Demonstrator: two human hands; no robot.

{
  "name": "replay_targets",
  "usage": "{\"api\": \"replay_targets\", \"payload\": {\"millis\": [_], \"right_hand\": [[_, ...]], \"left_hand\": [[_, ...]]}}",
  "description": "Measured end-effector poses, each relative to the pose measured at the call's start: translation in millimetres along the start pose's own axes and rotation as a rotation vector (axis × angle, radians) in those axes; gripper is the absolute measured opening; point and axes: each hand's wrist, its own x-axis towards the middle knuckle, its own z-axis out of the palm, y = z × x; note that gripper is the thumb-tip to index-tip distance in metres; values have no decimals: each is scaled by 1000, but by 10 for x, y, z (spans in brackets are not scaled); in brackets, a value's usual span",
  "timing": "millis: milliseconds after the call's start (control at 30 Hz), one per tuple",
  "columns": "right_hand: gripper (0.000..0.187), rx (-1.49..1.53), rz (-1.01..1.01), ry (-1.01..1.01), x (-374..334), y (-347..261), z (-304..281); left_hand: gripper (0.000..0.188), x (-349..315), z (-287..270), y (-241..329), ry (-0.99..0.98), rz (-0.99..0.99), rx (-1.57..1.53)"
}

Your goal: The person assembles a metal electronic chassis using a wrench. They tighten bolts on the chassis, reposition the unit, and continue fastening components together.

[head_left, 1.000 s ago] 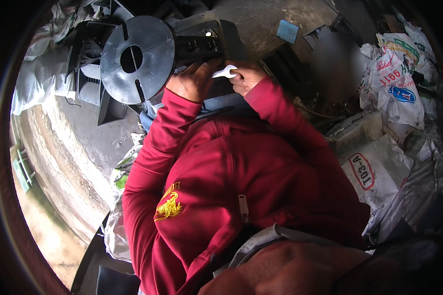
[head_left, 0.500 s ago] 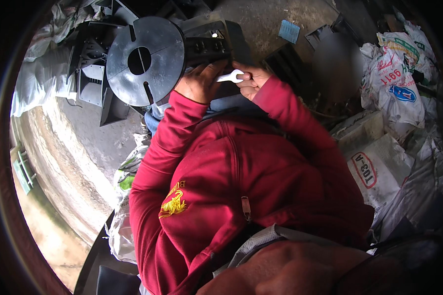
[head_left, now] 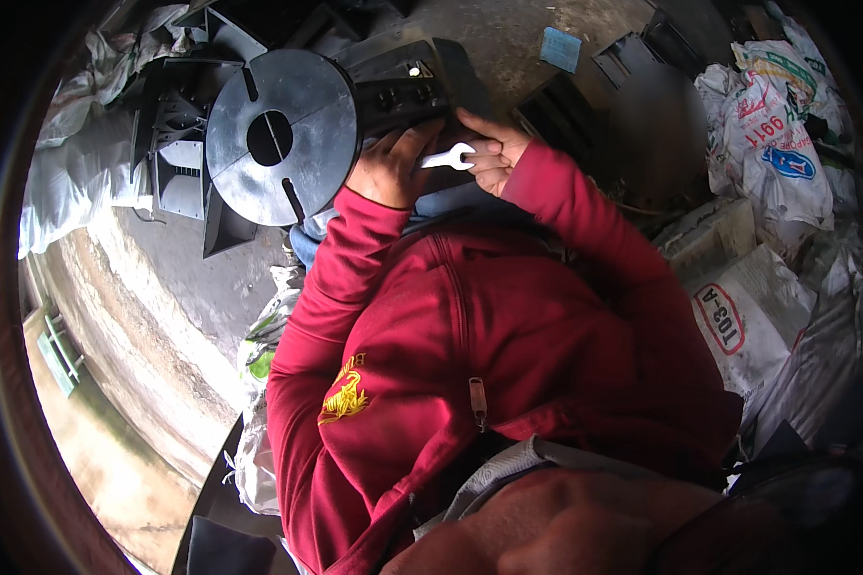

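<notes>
A silver open-ended wrench (head_left: 446,157) sticks out from my left hand (head_left: 385,171), whose fingers are closed round its shaft. Its open jaw points right, beside the curled fingers of my right hand (head_left: 499,153). Whatever the right fingertips pinch is hidden. Both hands are at the near edge of a dark machine part (head_left: 398,98), over my lap. Just left of my left hand stands a round grey metal disc (head_left: 316,115) with a centre hole and two slots.
Black metal brackets (head_left: 182,177) are piled at the left. A blue flat piece (head_left: 560,50) lies on the floor at the far side. Printed white sacks (head_left: 772,144) and a white bag (head_left: 753,316) crowd the right. Clear plastic (head_left: 77,201) hangs at the left.
The wrench's jaw has tipped slightly and its opening shows more plainly. Both hands stay in nearly the same place, and the view has shifted a little.
</notes>
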Motion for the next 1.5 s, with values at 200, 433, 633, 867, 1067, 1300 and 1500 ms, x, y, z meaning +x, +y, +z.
{"api": "replay_targets", "payload": {"millis": [200,433,633,867,1067,1300,1500], "right_hand": [[40,-23,-127,4,117,132,-10],[43,72,2,43,39,91,43],[35,21,-167,-12,143,127,-16],[45,-36,-95,208,17,10,234],[33,-83,-89,169,-1,19,172],[37,-47,-74,101,50,16,26],[32,50,-101,273,-74,210,244]], "left_hand": [[38,14,-9,22,25,14,-24],[39,26,-14,17,13,-16,-50],[42,35,-23,8,11,-9,-55],[36,-12,12,-19,47,-35,-115],[24,-6,73,-4,59,-66,-7],[29,-7,72,-11,-85,-93,-23],[40,-124,-182,17,-165,-59,-194]]}}
